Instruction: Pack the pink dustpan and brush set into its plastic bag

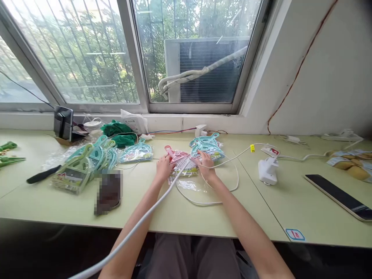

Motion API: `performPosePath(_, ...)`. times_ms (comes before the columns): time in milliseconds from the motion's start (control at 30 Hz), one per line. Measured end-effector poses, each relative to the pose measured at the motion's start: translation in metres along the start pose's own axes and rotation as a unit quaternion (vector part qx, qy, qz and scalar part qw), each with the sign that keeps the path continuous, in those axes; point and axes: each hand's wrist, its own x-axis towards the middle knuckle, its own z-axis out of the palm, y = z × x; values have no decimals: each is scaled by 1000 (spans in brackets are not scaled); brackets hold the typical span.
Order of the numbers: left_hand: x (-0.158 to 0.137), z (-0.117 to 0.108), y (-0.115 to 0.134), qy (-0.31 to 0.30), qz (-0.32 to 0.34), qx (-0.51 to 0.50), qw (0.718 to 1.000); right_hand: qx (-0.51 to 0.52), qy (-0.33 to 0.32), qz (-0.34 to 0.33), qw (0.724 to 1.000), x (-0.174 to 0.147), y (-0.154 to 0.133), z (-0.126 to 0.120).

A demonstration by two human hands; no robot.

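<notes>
In front of me on the table is a pink plastic dustpan set [180, 156] in a clear bag with a yellow-green label. My left hand [164, 169] grips its left edge, fingers bent around the wrapping. At its right edge my right hand [205, 164] pinches the bag, with the fingertips partly hidden by a cable. Just beyond that hand lies a pile of light blue bagged dustpan sets [207, 145]. Another blue set [136, 151] lies to the left of my left hand. Farther left, green and blue sets [78, 170] are heaped together.
A thick white cable [142, 221] crosses in front of my left arm. Thinner white cord [200, 204] loops under my right arm. Left are a black-handled object [43, 174] and a pixelated dark item [109, 193]; right are a white adapter [267, 170] and a phone [338, 195].
</notes>
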Motion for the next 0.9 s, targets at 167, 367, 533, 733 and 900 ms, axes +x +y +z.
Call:
performPosePath(167, -4, -11, 7, -2, -3, -28, 1000, -11, -66, -18, 998, -9, -6, -5)
performPosePath(367, -2, -6, 7, 30, 6, -112, 993, -26, -96, -74, 992, -17, -16, -7)
performPosePath(533, 1, -6, 2, -19, -5, -182, 983, -41, -106, -86, 990, -18, -7, -7)
performPosePath(733, 0, -21, 8, 0, 19, -262, 965, -71, -29, -33, 996, -16, -11, -7)
performPosePath(900, -1, -36, 13, 38, 24, -471, 881, -25, -23, 8, 999, -17, -11, -8)
